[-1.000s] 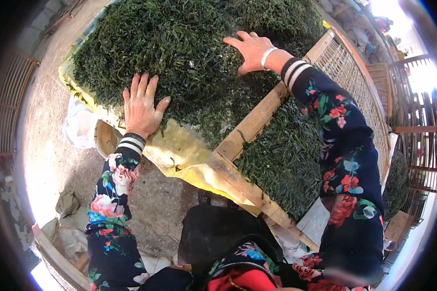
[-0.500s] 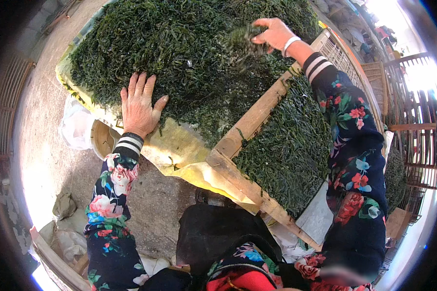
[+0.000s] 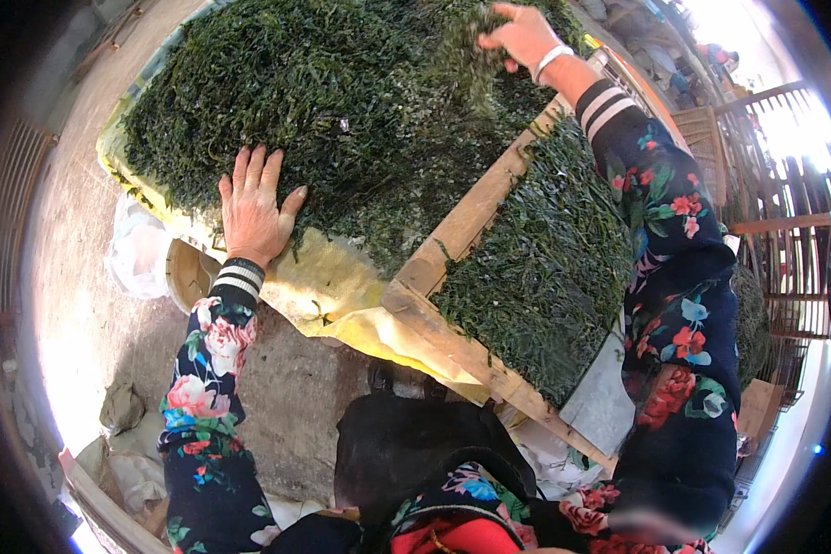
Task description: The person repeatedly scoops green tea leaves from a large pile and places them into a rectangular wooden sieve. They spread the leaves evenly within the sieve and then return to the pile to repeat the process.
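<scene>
A broad heap of dark green, seaweed-like strands (image 3: pixel 295 102) covers a table lined with yellow sheeting (image 3: pixel 319 268). My left hand (image 3: pixel 256 208) lies flat at the heap's near left edge, fingers stretched and slightly apart, touching strands and sheeting. At the heap's far right, my right hand (image 3: pixel 523 39) is closed on a loose clump of strands (image 3: pixel 471 60), smeared by motion, so its lower end merges with the heap. A wooden frame (image 3: pixel 471 231) separates the heap from a second, flatter bed of strands (image 3: pixel 540 277) under my right forearm.
A grey flat sheet (image 3: pixel 602 392) sits at the frame's near corner. Left of the table are a clear plastic bag (image 3: pixel 138 249) and a round tan container (image 3: pixel 189 275) on the concrete floor (image 3: pixel 78 212). Slatted wooden racks (image 3: pixel 785 249) stand to the right.
My right hand has moved slightly up and away with its clump of strands. My left hand stays flat on the heap's edge; the whole view has shifted a little.
</scene>
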The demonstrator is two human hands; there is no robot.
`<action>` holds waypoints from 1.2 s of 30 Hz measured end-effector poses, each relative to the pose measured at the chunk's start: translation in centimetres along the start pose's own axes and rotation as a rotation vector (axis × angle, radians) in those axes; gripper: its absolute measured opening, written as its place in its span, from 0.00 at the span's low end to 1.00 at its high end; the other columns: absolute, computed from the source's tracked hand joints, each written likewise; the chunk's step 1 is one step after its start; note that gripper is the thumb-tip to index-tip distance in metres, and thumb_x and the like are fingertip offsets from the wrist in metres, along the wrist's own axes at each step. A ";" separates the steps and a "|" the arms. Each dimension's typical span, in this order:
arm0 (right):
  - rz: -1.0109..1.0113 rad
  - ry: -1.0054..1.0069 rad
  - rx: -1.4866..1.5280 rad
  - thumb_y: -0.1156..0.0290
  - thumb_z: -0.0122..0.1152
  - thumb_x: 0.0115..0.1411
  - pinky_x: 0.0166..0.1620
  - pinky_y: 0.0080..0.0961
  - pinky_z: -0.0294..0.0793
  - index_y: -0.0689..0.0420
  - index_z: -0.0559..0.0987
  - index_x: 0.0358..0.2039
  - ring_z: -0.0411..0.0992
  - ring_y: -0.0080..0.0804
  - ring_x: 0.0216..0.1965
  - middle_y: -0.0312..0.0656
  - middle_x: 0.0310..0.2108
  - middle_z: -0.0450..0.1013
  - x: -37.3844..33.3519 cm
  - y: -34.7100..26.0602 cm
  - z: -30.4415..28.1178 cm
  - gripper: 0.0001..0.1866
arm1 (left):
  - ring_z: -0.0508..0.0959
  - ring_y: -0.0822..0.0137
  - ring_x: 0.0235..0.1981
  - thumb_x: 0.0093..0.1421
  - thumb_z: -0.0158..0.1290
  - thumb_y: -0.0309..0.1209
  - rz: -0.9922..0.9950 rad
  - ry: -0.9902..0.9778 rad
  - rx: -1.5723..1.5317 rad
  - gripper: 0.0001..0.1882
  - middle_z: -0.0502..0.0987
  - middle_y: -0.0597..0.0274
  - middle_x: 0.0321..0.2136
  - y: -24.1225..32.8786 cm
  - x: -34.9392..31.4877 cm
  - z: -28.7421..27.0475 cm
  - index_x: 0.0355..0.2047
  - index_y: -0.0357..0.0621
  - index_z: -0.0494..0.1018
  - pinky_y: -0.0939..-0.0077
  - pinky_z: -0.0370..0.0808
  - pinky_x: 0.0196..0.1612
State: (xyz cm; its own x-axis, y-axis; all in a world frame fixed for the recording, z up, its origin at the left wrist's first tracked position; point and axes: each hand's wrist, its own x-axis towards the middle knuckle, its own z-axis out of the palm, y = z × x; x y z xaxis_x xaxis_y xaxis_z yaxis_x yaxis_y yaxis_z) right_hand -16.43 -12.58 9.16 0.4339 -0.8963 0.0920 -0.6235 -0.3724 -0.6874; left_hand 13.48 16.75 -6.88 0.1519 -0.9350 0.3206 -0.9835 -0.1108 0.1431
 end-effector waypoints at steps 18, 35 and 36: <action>-0.097 0.101 0.758 0.75 0.66 0.63 0.23 0.33 0.71 0.58 0.75 0.35 0.69 0.31 0.25 0.38 0.29 0.70 -6.5 -8.0 -13.5 0.07 | 0.56 0.53 0.74 0.69 0.49 0.54 0.100 0.027 0.202 0.35 0.62 0.56 0.71 -2.5 0.4 2.5 0.70 0.53 0.62 0.43 0.52 0.72; 0.589 0.498 0.351 0.84 0.62 0.58 0.25 0.22 0.79 0.61 0.72 0.64 0.79 0.23 0.36 0.41 0.44 0.79 -57.8 20.1 -21.7 0.31 | 0.79 0.60 0.56 0.71 0.55 0.36 0.400 0.097 -0.028 0.17 0.80 0.55 0.55 14.9 9.0 -6.5 0.55 0.39 0.79 0.65 0.72 0.62; 0.550 0.481 0.324 0.85 0.62 0.58 0.25 0.20 0.80 0.60 0.72 0.64 0.80 0.24 0.36 0.40 0.43 0.80 -59.6 20.1 -22.0 0.31 | 0.78 0.60 0.57 0.70 0.56 0.33 0.578 0.088 -0.158 0.17 0.80 0.55 0.55 21.4 8.4 -7.5 0.55 0.38 0.78 0.67 0.72 0.62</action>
State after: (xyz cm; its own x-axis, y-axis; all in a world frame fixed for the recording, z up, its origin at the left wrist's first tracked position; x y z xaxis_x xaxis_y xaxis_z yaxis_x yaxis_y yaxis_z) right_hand -69.15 28.05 5.67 -0.2552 -0.9643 -0.0708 -0.4148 0.1753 -0.8928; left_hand -5.52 9.02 5.93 -0.3884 -0.7965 0.4635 -0.8837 0.4645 0.0576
